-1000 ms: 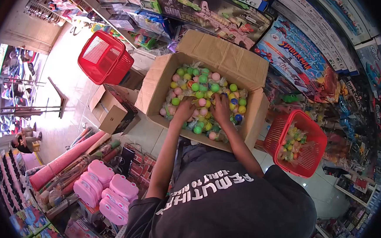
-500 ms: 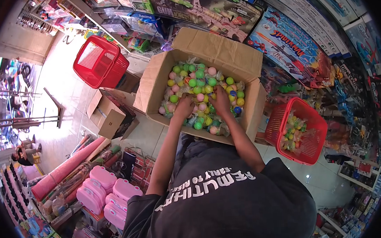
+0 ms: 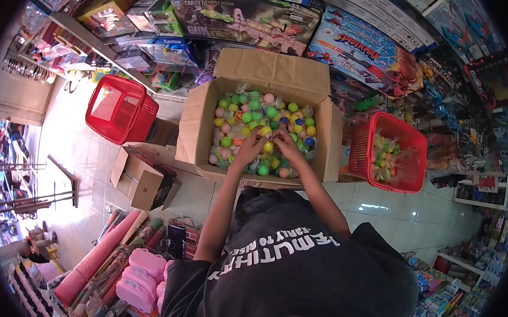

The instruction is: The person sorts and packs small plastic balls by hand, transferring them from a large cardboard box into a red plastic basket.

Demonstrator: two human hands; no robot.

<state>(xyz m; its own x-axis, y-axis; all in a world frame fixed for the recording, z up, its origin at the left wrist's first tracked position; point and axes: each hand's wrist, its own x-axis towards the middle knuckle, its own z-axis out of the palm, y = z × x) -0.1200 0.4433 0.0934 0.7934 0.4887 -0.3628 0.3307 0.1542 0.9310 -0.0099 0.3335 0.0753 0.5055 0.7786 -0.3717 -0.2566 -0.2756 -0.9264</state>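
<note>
A large cardboard box (image 3: 196,121) stands open in front of me, full of small balls (image 3: 255,104) in green, yellow, pink and blue, many in clear plastic wrapping. Over the middle of the box, my left hand (image 3: 250,149) has its fingers closed at a yellow ball (image 3: 265,131). My right hand (image 3: 287,146) is close beside it, thumb and fingers pinched together near the same ball. Whatever those right fingertips hold is too small to make out.
To the right stands a red basket (image 3: 421,154) with some wrapped balls inside. Another red basket (image 3: 141,116) is at the left, above a smaller open carton (image 3: 145,182). Boxed toys (image 3: 245,22) line the far side. Pink cases (image 3: 137,287) and long rolls (image 3: 97,255) lie lower left.
My hands have come closer together, and the left now has a yellow ball at its fingertips. The view has shifted, so the box appears further left.
</note>
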